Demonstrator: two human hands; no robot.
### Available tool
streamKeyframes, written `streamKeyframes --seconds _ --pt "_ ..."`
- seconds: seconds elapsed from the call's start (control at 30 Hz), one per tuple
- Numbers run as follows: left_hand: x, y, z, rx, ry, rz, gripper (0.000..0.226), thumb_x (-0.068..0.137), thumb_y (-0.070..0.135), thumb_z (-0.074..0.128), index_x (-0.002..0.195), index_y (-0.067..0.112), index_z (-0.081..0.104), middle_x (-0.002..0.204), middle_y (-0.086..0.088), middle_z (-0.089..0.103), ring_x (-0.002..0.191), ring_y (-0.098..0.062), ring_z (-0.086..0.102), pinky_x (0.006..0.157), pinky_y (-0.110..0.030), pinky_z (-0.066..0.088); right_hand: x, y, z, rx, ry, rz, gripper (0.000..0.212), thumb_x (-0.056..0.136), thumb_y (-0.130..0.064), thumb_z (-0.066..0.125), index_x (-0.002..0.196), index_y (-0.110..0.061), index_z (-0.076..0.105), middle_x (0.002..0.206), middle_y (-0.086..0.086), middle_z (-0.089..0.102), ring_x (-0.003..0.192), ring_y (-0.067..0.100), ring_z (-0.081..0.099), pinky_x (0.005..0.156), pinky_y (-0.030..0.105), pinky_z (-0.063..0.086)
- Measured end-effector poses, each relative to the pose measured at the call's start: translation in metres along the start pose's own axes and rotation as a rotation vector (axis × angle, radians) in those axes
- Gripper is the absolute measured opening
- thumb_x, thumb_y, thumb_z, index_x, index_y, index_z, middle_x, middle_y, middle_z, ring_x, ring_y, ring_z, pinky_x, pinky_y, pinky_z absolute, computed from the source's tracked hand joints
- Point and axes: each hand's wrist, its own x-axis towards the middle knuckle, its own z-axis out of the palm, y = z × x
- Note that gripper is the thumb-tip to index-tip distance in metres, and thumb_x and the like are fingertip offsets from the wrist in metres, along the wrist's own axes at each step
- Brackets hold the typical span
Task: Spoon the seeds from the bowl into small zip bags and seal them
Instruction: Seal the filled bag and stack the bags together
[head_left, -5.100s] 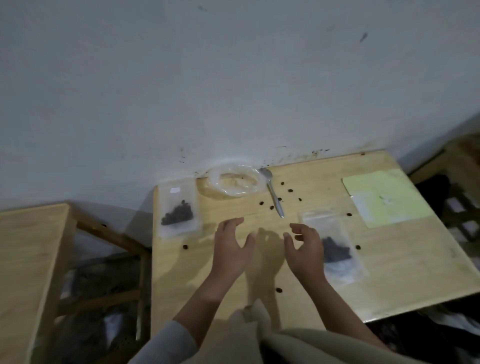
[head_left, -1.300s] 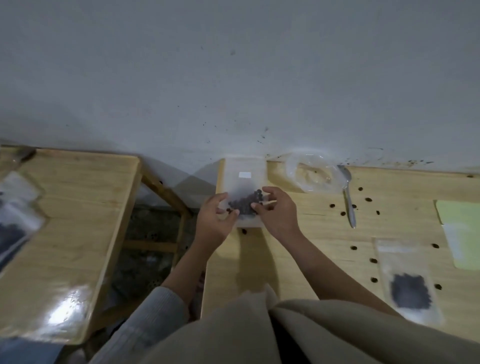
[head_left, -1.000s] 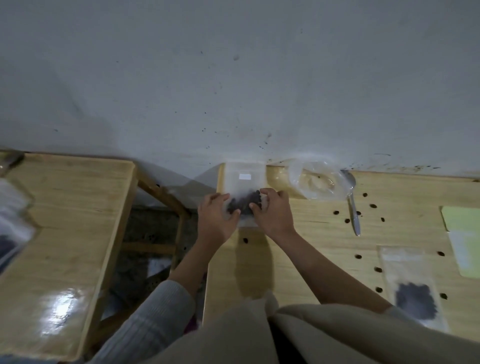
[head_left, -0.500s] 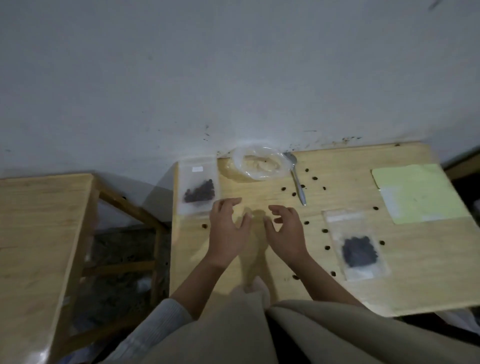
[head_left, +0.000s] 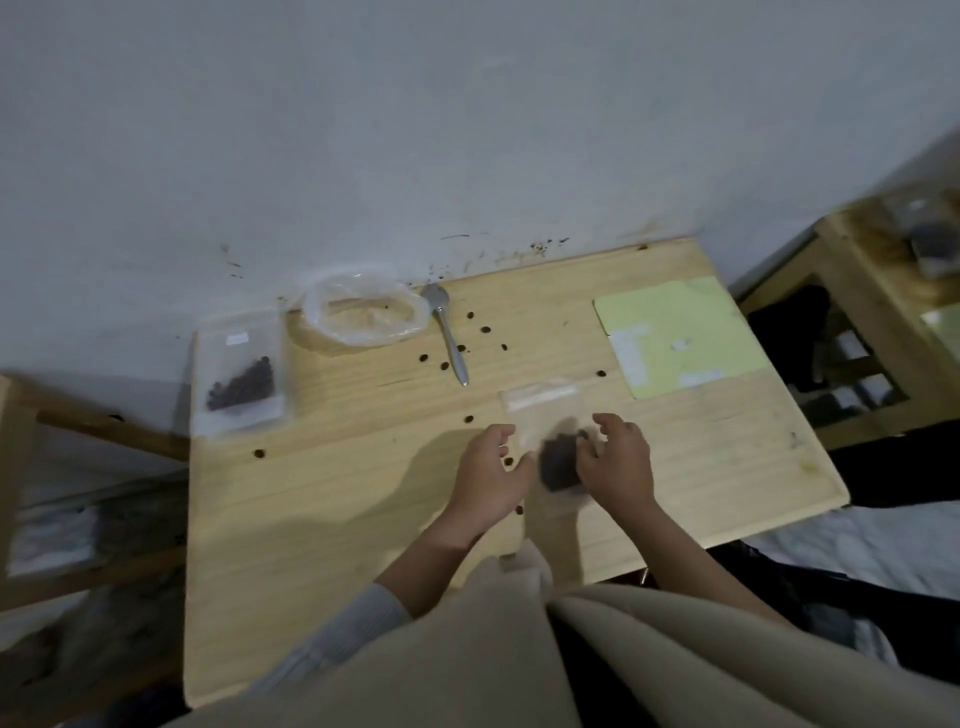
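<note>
A small zip bag (head_left: 540, 410) with a dark heap of seeds lies on the wooden table (head_left: 363, 519), blurred at its near end. My left hand (head_left: 491, 475) is at its left edge, thumb touching the plastic. My right hand (head_left: 618, 465) is at its right edge, fingers loosely bent over the seed heap. Neither hand plainly grips it. A second bag with seeds (head_left: 240, 374) lies flat at the table's far left corner. The clear plastic bowl (head_left: 363, 312) stands by the wall, with the metal spoon (head_left: 451, 338) lying beside it. Loose seeds (head_left: 485, 329) dot the table.
A pale green sheet (head_left: 680, 332) lies at the far right of the table. A second wooden table (head_left: 893, 260) with bags on it stands to the right. Wooden rails (head_left: 104, 426) and clutter lie to the left. The wall runs along the table's far edge.
Both hands left the far-left bag lying on the table and moved right. They now sit on either side of the right-hand bag. The camera has swung right.
</note>
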Motion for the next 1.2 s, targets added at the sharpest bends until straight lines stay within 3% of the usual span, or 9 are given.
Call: streamKeyframes --seconds 0.2,0.3,0.47,0.53,0.63,0.73,0.93,1.13,1.2 --pt "0.02 0.008 0.033 0.032 0.03 -0.092 0.05 0.089 0.031 0.061 0.133 0.015 0.046 0.138 -0.007 0.049 0.125 -0.02 0.049 0.102 -0.035 0.043 0.02 0.015 -0.005 -0.002 -0.115 -0.069 0.039 0.087 -0.023 0.059 0.124 -0.012 0.056 0.113 0.016 0.058 0.108 0.034 0.053 0.087 0.041 0.047" --pt "0.029 0.011 0.038 0.077 0.103 -0.124 0.048 0.087 0.031 0.062 0.131 0.017 0.049 0.135 -0.007 0.048 0.117 -0.018 0.052 0.097 -0.028 0.043 0.031 0.02 -0.01 0.063 -0.137 -0.082 0.032 0.085 -0.017 0.062 0.117 -0.014 0.06 0.107 0.011 0.057 0.096 0.027 0.057 0.08 0.032 0.047" --pt "0.039 0.02 0.045 -0.009 0.182 -0.146 0.044 0.085 0.026 0.065 0.127 0.024 0.051 0.131 -0.006 0.046 0.087 -0.004 0.052 0.085 -0.023 0.043 0.045 0.017 -0.022 0.452 -0.206 -0.087 0.026 0.082 0.005 0.06 0.097 -0.017 0.063 0.082 -0.001 0.057 0.069 0.015 0.055 0.065 0.023 0.045" --pt "0.041 0.025 0.045 -0.055 0.219 -0.142 0.042 0.083 0.03 0.067 0.122 0.03 0.052 0.125 -0.003 0.05 0.093 -0.01 0.055 0.087 -0.027 0.046 0.051 0.016 -0.03 0.617 -0.221 -0.084 0.028 0.083 0.007 0.058 0.094 -0.018 0.064 0.079 -0.002 0.056 0.067 0.014 0.055 0.063 0.019 0.048" --pt "0.042 0.037 0.042 -0.234 0.227 -0.118 0.035 0.086 0.014 0.067 0.119 0.019 0.057 0.106 0.002 0.059 0.098 -0.01 0.057 0.085 -0.023 0.048 0.061 0.018 -0.043 0.8 -0.252 -0.1 0.033 0.085 0.009 0.058 0.09 -0.023 0.065 0.081 0.001 0.055 0.063 0.016 0.054 0.063 0.021 0.051" --pt "0.046 0.051 0.04 -0.384 0.225 -0.058 0.034 0.082 0.002 0.07 0.11 0.018 0.061 0.091 -0.002 0.06 0.085 -0.013 0.062 0.073 -0.017 0.051 0.073 0.025 -0.056 0.888 -0.277 -0.107 0.032 0.085 0.008 0.06 0.092 -0.022 0.066 0.081 0.003 0.054 0.062 0.015 0.053 0.065 0.021 0.052" --pt "0.06 0.073 0.045 -0.396 0.1 -0.015 0.036 0.081 0.011 0.073 0.11 0.029 0.061 0.126 0.002 0.057 0.118 -0.012 0.05 0.1 -0.032 0.042 0.093 0.043 -0.084 1.027 -0.308 -0.095 0.03 0.087 0.008 0.058 0.098 -0.019 0.067 0.087 0.0 0.06 0.066 0.014 0.055 0.069 0.02 0.051" --pt "0.069 0.08 0.051 -0.543 0.008 -0.036 0.044 0.081 -0.009 0.065 0.116 0.018 0.062 0.111 -0.008 0.066 0.095 -0.012 0.064 0.077 -0.024 0.054 0.104 0.053 -0.093 1.032 -0.305 -0.076 0.03 0.085 0.007 0.061 0.101 -0.018 0.067 0.09 0.007 0.063 0.074 0.011 0.061 0.065 0.02 0.051" --pt "0.072 0.079 0.052 -0.566 0.009 -0.029 0.045 0.081 -0.011 0.064 0.117 0.016 0.062 0.1 -0.007 0.07 0.089 -0.014 0.065 0.073 -0.023 0.053 0.115 0.058 -0.092 0.979 -0.207 -0.028 0.025 0.084 0.003 0.065 0.096 -0.019 0.068 0.087 0.007 0.065 0.076 0.015 0.062 0.069 0.026 0.053"
